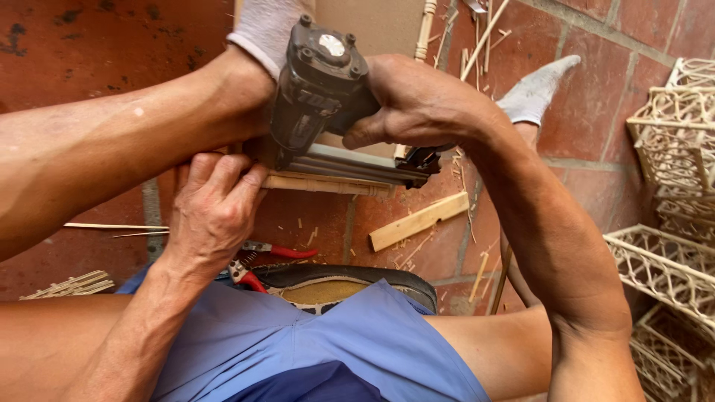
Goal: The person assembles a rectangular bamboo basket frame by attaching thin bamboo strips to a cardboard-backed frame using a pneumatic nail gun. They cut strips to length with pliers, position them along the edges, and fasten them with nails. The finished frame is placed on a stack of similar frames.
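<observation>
My right hand (417, 104) grips a dark pneumatic nail gun (316, 89), its nose pressed down toward a bamboo stick (328, 184) that lies across a flat board (372, 26). The fingers of my left hand (216, 201) pinch the left end of that bamboo stick and hold it against the board's edge. My left leg crosses the view from the left, and its grey-socked foot (264, 30) rests against the board.
Red-handled pruning shears (261, 260) lie on the red brick floor below my left hand. A short wooden slat (421, 221) lies to the right. Woven bamboo baskets (670, 223) are stacked along the right edge. Bamboo offcuts litter the floor. A dark stool edge (350, 279) shows under my blue shorts.
</observation>
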Demonstrator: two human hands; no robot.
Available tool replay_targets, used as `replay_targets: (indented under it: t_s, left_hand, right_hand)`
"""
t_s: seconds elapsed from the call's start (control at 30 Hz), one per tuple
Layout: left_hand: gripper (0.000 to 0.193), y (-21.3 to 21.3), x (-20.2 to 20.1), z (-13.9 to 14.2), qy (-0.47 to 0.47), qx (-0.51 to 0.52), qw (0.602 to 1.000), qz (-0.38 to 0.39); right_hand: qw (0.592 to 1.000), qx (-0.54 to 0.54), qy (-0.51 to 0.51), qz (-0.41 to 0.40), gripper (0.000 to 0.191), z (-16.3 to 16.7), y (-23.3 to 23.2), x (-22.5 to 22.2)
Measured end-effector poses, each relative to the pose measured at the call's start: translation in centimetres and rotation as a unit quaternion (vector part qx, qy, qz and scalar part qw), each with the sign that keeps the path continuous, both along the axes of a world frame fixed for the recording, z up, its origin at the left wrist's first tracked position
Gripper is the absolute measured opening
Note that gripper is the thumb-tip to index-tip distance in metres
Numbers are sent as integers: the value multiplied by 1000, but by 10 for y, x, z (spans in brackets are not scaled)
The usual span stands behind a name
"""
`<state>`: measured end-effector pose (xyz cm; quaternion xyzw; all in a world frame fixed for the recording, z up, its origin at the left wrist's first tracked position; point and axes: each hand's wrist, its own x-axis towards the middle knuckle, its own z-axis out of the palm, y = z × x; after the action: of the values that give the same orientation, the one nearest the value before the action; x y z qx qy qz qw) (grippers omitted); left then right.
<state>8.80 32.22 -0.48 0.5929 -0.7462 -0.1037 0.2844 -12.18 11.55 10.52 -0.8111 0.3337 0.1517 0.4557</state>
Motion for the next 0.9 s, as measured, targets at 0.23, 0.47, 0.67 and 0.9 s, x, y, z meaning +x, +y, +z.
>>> replay_targets:
  t_s: [0.23,0.47,0.67,0.9]
  left_hand:
    - [24,3,6,-2,38,12,999,-12]
    - [24,1,10,-2,55,14,998,-23]
    - [24,1,9,0,55,20,998,-18]
    - [24,1,8,3,57,24,998,-24]
  right_hand:
    - [1000,20,-18,-7,49,-1,-2,13]
    - [1000,19,-8,-8,48,0,-1,17]
    - [1000,-1,-9,11,50,-1,-1,17]
    - [999,-10,-3,37,44,-1,1,14]
